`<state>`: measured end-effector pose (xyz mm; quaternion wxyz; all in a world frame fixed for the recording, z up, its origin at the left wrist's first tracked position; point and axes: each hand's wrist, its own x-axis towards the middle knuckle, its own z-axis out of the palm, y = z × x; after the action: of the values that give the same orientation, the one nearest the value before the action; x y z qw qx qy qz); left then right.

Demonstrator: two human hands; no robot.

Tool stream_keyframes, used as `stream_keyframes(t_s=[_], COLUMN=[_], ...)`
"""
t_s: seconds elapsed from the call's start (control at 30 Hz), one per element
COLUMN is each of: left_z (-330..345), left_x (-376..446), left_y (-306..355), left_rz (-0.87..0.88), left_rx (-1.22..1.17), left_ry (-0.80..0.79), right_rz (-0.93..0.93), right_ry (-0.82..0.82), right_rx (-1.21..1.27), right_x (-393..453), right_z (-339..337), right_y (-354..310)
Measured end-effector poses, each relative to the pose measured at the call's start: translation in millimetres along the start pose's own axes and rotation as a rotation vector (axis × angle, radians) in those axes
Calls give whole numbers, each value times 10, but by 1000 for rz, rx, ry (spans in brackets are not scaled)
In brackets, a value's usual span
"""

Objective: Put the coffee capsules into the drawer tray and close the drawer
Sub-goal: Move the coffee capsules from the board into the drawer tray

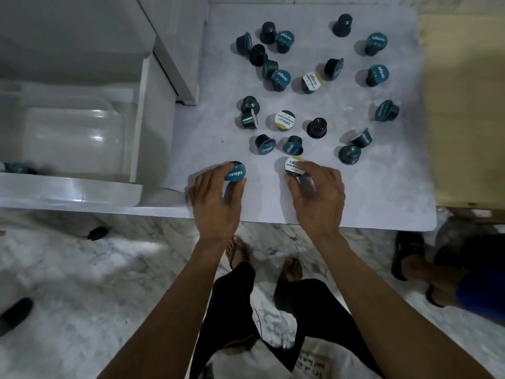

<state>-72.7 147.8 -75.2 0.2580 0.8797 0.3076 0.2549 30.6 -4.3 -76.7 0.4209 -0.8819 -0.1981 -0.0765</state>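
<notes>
Capsules are in both my grips at this moment: my left hand [216, 195], low centre of the frame, pinches a teal-lidded capsule [235, 172] between thumb and fingertips, and my right hand [317, 195], just right of it, curls its fingers round a white-lidded capsule [293, 166]. Both capsules look barely off the worktop [382, 187] or touching it; I cannot tell which. I judge this to be the picking-up step, early in the task, since most of the scattered capsules [314, 86] lie untouched further up the frame, some upright, some on their sides, a few with white lids among the teal ones

The next move, as I read it, calls for carrying both to the left, over the drawer's front edge, and letting them go inside the clear tray [76, 138] in the open drawer [68, 192] at centre left. One dark capsule-like shape [19, 168] already sits at the drawer's left edge, though it is blurred. The drawer must stay open until the worktop is emptied of capsules

Below me the floor [82, 269] is pale marble, with my feet in sandals and another person's foot at the lower right. A small dark object [97, 233] lies on the floor under the drawer. The worktop is white and faintly mottled; a pale wooden panel [464, 105] borders it on the right, and white cabinet fronts [82, 36] fill the upper left
</notes>
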Motion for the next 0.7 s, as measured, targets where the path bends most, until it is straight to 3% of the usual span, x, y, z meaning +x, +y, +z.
stream_keyframes(t_s=[0.47, 0.7], left_z=[-268, -634], left_x=[-29, 24], left_y=[283, 614], left_rz=[19, -8], left_rx=[-162, -272], left_ry=[28, 81], right_rz=[11, -13], right_ry=[-20, 31], right_rx=[121, 220], right_x=[27, 116], right_z=[-155, -491], right_y=[0, -370])
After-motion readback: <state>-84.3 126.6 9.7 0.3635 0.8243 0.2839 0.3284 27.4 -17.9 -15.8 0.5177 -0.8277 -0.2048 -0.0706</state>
